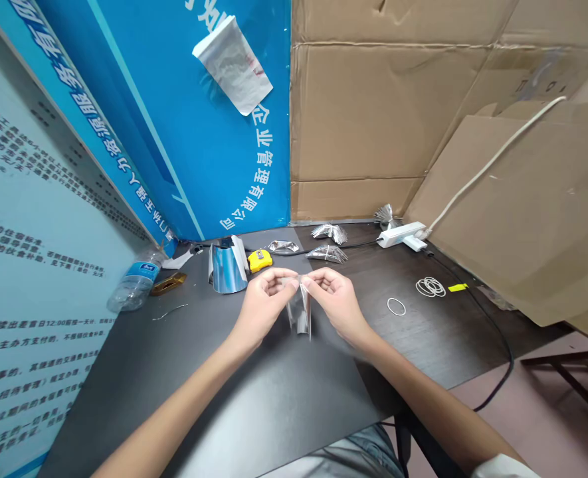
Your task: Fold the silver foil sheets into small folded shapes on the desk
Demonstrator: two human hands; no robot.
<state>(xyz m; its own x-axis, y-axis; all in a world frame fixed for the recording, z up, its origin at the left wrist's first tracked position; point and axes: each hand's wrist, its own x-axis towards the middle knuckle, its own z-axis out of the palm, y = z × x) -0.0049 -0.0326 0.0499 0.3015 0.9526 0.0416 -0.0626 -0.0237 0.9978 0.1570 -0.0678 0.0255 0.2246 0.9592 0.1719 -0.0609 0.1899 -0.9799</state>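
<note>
Between my hands, just above the desk, hangs a small folded piece of shiny silver film [301,315]. My left hand [268,295] pinches its upper left edge with thumb and fingers. Thumb and fingers of my right hand [336,299] pinch its upper right edge close by. The fingertips nearly meet at the top, and the lower part spreads downward. Beyond my hands lie fanned silver bundles, a nearer one [327,253] and a farther one [329,232], with a flat silver piece [284,246] to their left.
A yellow tape measure [260,260] and a curled blue reflective sheet [228,269] stand at left, near a plastic bottle [137,279]. At right are white rubber bands [430,287], a single band [396,306], a power strip [400,235] and a black cable [493,332]. Cardboard [363,113] walls the back.
</note>
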